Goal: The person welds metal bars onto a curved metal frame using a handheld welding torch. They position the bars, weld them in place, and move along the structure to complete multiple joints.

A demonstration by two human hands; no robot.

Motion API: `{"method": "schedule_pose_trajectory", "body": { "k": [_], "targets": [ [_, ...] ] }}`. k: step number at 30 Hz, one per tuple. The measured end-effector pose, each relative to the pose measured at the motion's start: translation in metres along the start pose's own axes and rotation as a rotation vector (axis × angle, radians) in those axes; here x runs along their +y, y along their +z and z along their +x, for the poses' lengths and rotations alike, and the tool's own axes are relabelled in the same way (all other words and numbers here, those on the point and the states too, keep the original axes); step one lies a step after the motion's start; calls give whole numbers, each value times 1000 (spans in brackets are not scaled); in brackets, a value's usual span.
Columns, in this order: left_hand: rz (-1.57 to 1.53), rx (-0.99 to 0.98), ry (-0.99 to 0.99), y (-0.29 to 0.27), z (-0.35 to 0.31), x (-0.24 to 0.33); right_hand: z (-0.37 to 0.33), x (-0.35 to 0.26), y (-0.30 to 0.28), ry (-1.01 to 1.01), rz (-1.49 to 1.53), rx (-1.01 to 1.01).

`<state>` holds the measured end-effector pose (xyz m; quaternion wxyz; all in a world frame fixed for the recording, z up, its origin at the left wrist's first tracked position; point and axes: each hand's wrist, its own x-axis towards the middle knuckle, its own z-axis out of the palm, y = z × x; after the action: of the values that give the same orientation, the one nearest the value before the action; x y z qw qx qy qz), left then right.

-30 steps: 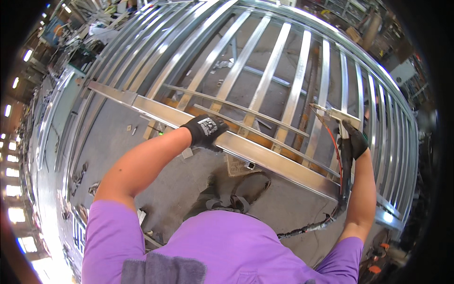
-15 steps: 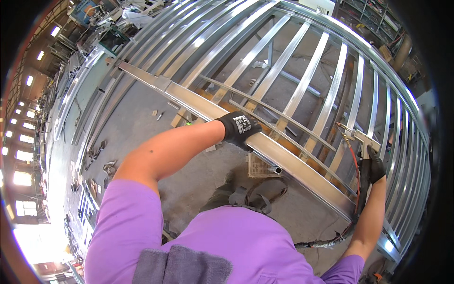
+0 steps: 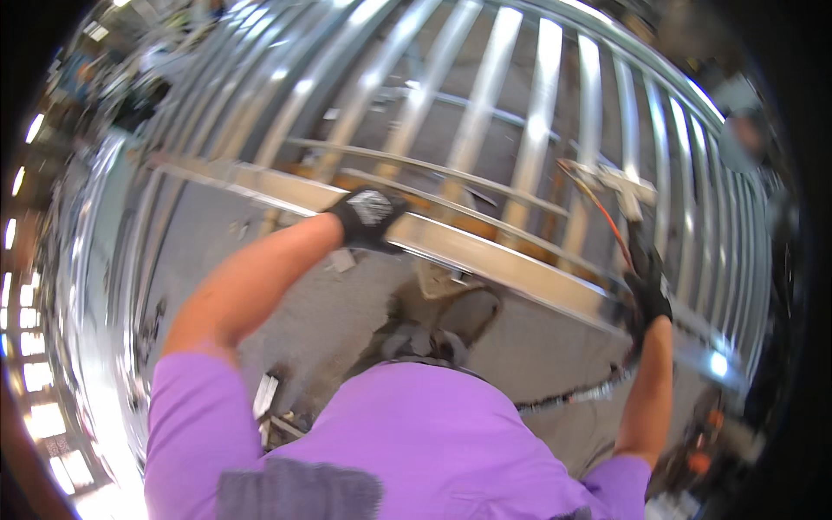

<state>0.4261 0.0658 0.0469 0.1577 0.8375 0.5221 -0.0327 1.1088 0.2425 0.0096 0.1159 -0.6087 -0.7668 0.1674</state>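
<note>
My left hand (image 3: 371, 218), in a black glove with pale print, closes over the wide silver metal beam (image 3: 494, 256) along the near side of a barred metal frame (image 3: 485, 78). At the right, my black-gloved right hand (image 3: 648, 290) is wrapped round the dark lower part of a welding gun (image 3: 626, 184). The gun has a silver T-shaped body, a pointed tip to the left and a thin red hose. It hangs over the frame's bars; motion blur hides whether it touches them. Two thin rods (image 3: 442, 169) run across the bars, roughly parallel to the beam.
A thick dark cable (image 3: 572, 397) trails below my right arm. Under the beam stands a pale basket (image 3: 438, 282), partly hidden. Scrap pieces (image 3: 267, 394) lie on the floor at left. Blurred clutter (image 3: 698, 442) lies at lower right, and bright windows line the left.
The view has swung and blurred, shifting the scene left. My left hand keeps its place on the beam. My right hand, still on the gun, has moved it slightly farther over the bars.
</note>
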Motion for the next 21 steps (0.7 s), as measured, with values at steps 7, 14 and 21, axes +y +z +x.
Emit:
{"method": "schedule_pose_trajectory", "body": {
  "k": [7,14,21],
  "targets": [
    [106,-150,-164,-18,-15,21,-50,-97,-26,169,-86,-41],
    [27,-58,-54,-8,-2,10,-49,-29,-9,-88,174,-30],
    [78,-58,-84,2,-14,2,-46,-41,-6,207,507,-129]
  ]
}}
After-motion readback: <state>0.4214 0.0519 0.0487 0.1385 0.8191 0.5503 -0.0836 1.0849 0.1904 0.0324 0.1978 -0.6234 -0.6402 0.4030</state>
